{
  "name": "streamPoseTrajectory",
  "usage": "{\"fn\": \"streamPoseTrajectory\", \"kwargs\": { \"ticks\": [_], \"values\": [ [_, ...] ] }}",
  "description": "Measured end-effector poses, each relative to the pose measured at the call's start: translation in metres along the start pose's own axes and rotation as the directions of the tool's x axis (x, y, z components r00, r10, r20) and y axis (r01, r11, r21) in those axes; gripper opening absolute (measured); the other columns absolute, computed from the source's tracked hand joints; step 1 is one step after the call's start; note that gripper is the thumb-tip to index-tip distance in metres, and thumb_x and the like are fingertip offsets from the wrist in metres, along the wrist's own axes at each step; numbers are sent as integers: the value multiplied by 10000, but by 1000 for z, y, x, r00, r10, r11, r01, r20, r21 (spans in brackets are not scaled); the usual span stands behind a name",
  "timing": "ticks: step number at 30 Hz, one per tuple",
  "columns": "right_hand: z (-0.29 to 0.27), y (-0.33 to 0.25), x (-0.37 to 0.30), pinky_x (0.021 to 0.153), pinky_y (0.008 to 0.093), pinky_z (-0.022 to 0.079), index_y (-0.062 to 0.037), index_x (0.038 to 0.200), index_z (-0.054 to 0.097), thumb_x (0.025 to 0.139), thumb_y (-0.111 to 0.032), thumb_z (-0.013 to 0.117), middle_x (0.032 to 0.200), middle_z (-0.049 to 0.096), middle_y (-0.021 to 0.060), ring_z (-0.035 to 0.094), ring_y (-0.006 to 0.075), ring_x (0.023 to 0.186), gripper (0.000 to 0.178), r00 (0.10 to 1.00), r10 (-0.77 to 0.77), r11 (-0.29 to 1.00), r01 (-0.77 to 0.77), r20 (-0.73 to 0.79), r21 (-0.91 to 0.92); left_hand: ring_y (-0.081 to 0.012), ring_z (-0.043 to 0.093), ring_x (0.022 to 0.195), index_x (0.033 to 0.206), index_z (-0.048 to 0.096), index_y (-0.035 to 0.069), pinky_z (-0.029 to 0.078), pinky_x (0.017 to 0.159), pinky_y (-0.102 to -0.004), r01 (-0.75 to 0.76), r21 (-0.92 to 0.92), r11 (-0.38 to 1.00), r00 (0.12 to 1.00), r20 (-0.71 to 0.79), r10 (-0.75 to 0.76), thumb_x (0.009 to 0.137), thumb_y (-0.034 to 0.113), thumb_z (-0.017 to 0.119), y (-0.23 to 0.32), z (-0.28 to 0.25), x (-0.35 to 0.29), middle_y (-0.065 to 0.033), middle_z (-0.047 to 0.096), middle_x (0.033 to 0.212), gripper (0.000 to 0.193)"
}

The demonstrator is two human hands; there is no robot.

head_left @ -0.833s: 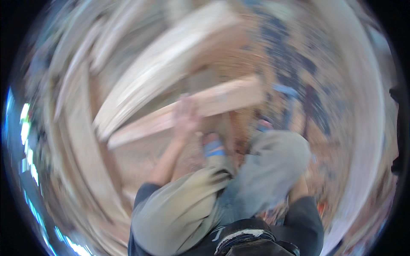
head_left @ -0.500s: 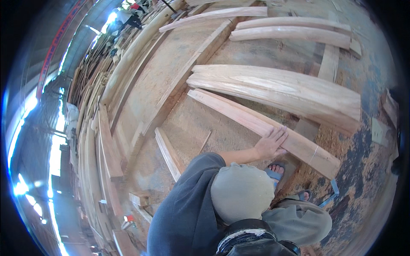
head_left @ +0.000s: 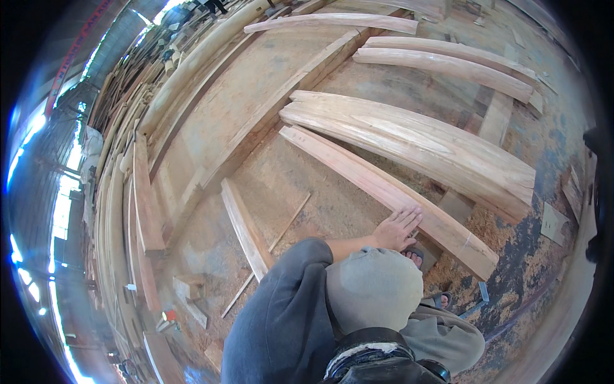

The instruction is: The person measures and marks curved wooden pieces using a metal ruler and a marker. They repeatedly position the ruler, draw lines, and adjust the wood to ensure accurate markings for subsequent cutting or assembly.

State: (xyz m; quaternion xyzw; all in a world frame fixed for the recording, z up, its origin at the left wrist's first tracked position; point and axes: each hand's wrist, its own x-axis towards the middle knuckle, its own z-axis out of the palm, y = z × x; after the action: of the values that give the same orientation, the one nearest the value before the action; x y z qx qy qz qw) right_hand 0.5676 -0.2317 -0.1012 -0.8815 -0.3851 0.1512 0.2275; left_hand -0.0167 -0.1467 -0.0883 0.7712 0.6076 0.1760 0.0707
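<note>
My left hand (head_left: 398, 227) lies flat, palm down and fingers stretched, on top of a long, slightly curved wooden beam (head_left: 345, 169). A thin mark crosses the beam near its close right end. Just past that end is a blue L-shaped strip (head_left: 483, 292), which looks like a carpenter's square; part of it is hidden. My right hand is not in view. A rounded grey-beige cloth shape (head_left: 374, 288) covers the area below my left hand, and my sandalled feet (head_left: 414, 256) show beside it under the beam.
A thick, wide curved timber (head_left: 409, 141) lies beyond the beam. More curved pieces (head_left: 448, 64) lie farther off across support beams (head_left: 256, 134). A short board (head_left: 246, 230) and a thin stick (head_left: 291, 221) rest to the left. Long poles (head_left: 115, 243) line the left side; sawdust covers the floor.
The whole view has shifted slightly, so the beam and my left hand appear a little lower and to the left. My left hand stays flat on the beam.
</note>
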Motion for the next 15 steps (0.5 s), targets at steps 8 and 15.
{"fn": "streamPoseTrajectory", "kwargs": {
  "ticks": [8,15],
  "values": [
    [-119,-134,-11,943,462,582,-17,1399,682,970,-367,869,1195,771,220,748,389,1092,585,826,-513,858,482,-233,-179,-457,353,1620,1653,425,-15,270,1314,-636,208,-248,946,973,-50,-227,1056,445,677,9,-11,26,-280,404,1723,795],
    [-134,-332,0,904,390,585,-64,1298,726,848,-224,950,1093,790,147,760,306,972,528,670,-737,666,742,87,-77,-408,361,1610,1655,388,-72,238,1343,-546,248,-669,701,603,-460,-652,1151,338,575,-67,-119,82,-289,414,1709,676]
  ]
}}
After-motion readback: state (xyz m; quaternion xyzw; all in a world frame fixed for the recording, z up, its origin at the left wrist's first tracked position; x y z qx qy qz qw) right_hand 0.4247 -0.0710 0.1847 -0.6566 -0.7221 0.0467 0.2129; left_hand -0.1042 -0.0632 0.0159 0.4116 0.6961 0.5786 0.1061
